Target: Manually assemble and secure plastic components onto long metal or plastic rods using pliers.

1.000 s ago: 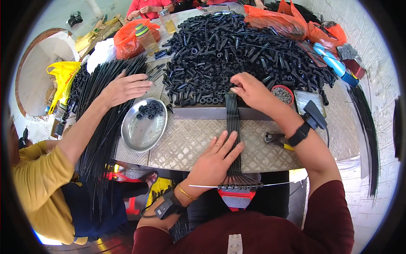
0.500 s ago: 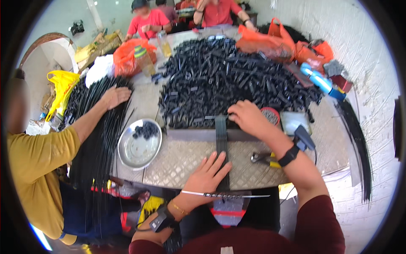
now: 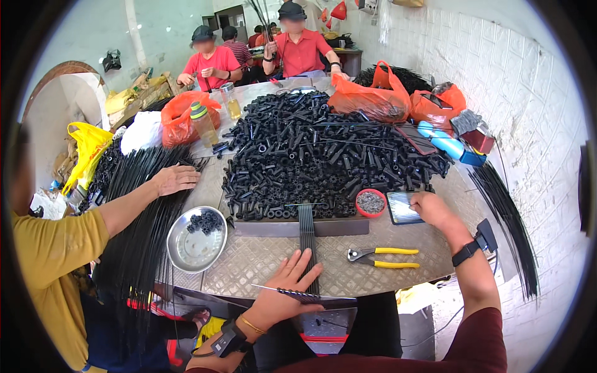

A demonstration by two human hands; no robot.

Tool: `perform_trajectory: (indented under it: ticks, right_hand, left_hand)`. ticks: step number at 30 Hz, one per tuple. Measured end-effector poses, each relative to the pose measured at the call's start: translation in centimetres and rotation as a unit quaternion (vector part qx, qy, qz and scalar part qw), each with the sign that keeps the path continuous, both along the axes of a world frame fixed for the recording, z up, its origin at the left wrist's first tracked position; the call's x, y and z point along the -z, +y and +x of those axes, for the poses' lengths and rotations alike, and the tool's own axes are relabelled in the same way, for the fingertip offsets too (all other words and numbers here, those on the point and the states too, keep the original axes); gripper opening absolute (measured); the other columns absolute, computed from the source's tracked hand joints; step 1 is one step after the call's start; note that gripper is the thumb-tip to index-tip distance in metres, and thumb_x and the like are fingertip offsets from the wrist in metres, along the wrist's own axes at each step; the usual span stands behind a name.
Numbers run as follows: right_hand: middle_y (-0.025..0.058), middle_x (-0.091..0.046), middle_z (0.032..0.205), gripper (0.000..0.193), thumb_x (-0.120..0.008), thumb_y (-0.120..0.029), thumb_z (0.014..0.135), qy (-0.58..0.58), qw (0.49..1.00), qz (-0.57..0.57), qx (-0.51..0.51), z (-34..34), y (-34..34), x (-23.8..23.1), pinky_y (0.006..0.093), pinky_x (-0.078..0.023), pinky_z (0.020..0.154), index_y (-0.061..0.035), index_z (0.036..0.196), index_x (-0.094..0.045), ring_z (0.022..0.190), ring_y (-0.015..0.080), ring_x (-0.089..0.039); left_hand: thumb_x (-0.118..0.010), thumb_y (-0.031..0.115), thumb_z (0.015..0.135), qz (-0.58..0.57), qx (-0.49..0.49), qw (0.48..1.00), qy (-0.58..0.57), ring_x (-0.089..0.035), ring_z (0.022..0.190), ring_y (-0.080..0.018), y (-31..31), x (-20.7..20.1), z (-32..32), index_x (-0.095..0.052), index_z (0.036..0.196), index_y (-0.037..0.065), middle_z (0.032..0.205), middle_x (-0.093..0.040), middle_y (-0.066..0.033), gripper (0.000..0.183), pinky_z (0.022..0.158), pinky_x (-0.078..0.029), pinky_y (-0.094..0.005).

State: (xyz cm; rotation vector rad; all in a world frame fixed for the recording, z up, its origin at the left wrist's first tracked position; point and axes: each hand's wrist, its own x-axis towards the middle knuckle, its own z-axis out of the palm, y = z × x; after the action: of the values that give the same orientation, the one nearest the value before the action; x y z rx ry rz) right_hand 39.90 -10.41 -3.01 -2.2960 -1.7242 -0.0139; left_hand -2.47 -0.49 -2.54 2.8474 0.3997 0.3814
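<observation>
My left hand (image 3: 283, 289) lies flat with fingers spread, fingertips touching a narrow row of thin dark rods (image 3: 308, 239). A thin metal rod with a dark, ridged middle (image 3: 301, 294) crosses over that hand near the thumb. The row of rods runs over a dark bar (image 3: 342, 227) toward a large heap of short black tubular parts (image 3: 311, 155). My right hand (image 3: 433, 210) is at the edge of a flat tray of thin silvery pieces (image 3: 402, 213), its fingers pinched together. What they hold, if anything, is too small to make out.
Yellow-handled pliers (image 3: 382, 257) lie near my right arm. A red bowl of small metal bits (image 3: 370, 202) and a steel basin (image 3: 198, 255) stand on the table. At left, a co-worker's hand (image 3: 176, 180) rests on long black rods (image 3: 137, 217). Two people in red sit at the far side.
My right hand has moved right from the far end of the rod row to the tray. My left hand stays on the rods. The view has shifted, and a far person now holds up thin rods.
</observation>
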Motion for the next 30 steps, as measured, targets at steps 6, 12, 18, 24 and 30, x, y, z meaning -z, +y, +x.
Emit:
perform_trajectory:
  ticks: [6,12,18,24,30]
  right_hand:
    - [0.0182,-0.062,0.078,0.009,-0.055,-0.009,0.073,0.005,0.998,0.063,0.001,1.3,-0.2,-0.5,0.0435,-0.046,0.065,-0.0069,0.076,-0.064,0.074,0.0368,-0.060]
    - [0.0178,-0.062,0.077,0.008,-0.061,-0.013,0.077,0.023,0.996,0.082,-0.009,0.3,0.2,-1.6,0.0429,-0.046,0.066,-0.0049,0.076,-0.062,0.075,0.0362,-0.060]
    - [0.0193,-0.062,0.083,0.010,-0.058,-0.013,0.081,-0.004,0.997,0.070,-0.008,0.0,-0.2,-1.2,0.0440,-0.046,0.070,-0.0046,0.086,-0.059,0.079,0.0374,-0.059]
    - [0.0141,-0.055,0.085,0.009,-0.055,-0.008,0.084,-0.010,0.992,0.100,-0.071,-6.4,1.4,-4.0,0.0405,-0.046,0.072,-0.0049,0.091,-0.057,0.085,0.0349,-0.056]
    - [0.0112,-0.057,0.086,0.017,-0.055,-0.012,0.085,0.017,0.971,0.071,-0.227,-12.4,7.5,-2.4,0.0381,-0.046,0.073,-0.0091,0.099,-0.064,0.084,0.0306,-0.057]
  left_hand:
    - [-0.080,0.046,0.058,-0.006,0.006,1.000,0.004,-0.030,0.129,-0.0463,0.3,0.3,0.9,-0.046,0.128,0.005,0.140,-0.031,-0.0259,0.088,0.105,-0.030,-0.0486]
    - [-0.080,0.044,0.059,0.004,-0.003,1.000,-0.006,-0.030,0.131,-0.0424,0.2,0.8,1.2,-0.046,0.128,0.005,0.141,-0.033,-0.0238,0.086,0.107,-0.028,-0.0487]
    - [-0.080,0.042,0.060,0.002,-0.010,1.000,-0.007,-0.027,0.133,-0.0411,-0.3,1.2,0.7,-0.045,0.130,0.006,0.143,-0.031,-0.0216,0.086,0.108,-0.026,-0.0482]
    - [-0.068,0.048,0.071,0.054,-0.004,0.999,-0.005,-0.032,0.131,-0.0393,-1.0,1.2,-0.6,-0.044,0.129,0.007,0.141,-0.036,-0.0193,0.075,0.105,-0.030,-0.0486]
    - [-0.068,0.047,0.071,0.039,-0.014,0.999,-0.013,-0.035,0.130,-0.0382,-2.2,1.9,-2.1,-0.048,0.128,0.009,0.140,-0.038,-0.0184,0.072,0.105,-0.029,-0.0491]
